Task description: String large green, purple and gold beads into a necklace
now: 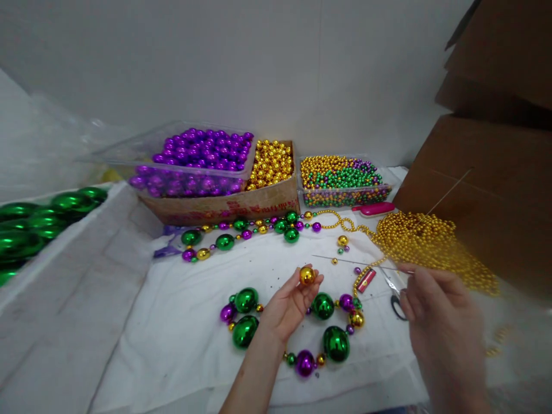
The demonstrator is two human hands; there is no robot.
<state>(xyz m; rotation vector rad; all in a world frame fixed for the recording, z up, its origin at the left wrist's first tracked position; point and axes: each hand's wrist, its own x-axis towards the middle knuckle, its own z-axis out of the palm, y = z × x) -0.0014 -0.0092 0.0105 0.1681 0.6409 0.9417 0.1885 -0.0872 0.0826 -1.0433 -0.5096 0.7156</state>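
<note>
My left hand (288, 305) pinches a shiny gold bead (307, 275) between thumb and fingertips, raised above the white cloth. My right hand (435, 305) is closed on a long thin needle (353, 261) that points left toward the bead. Under my hands lies a strung loop of large green, purple and gold beads (302, 328). A second beaded strand (241, 230) stretches across the cloth further back. A heap of small gold bead chain (426, 244) lies at the right.
At the back stand a clear tub of purple beads (194, 158), a cardboard box of gold beads (271, 164) and a tray of small mixed beads (340, 178). Big green baubles (38, 221) fill a box at left. Scissors (394, 296), a pink tool (373, 209) and brown cartons (495, 172) sit at right.
</note>
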